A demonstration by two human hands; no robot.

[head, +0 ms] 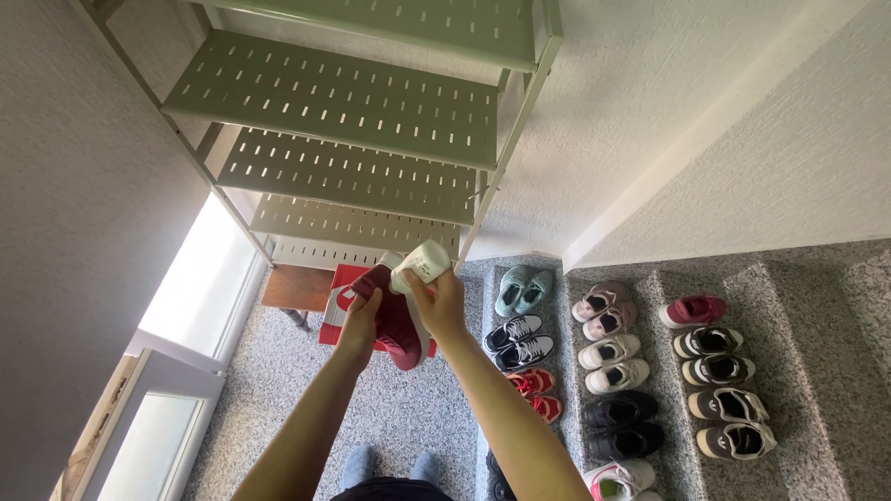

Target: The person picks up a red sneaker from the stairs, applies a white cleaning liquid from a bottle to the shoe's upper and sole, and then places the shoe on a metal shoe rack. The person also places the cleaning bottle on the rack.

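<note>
2 hands of mine are up in front of a pale green metal rack (371,139), and between them I hold a dark red shoe (397,325) with a white sole. My left hand (360,320) has its fingers closed around the upper side of the shoe. My right hand (438,301) grips the white sole near the top end, fingers curled over it. The shoe hangs almost upright, just below the lowest shelves of the rack and above the speckled grey floor (408,417). A red box (336,311) lies on the floor behind the shoe, beside a small wooden stool (292,288). To my right, pairs of shoes (617,371) stand in rows on grey stone steps (817,353): light blue, black, red, pink, white and brown ones.
</note>
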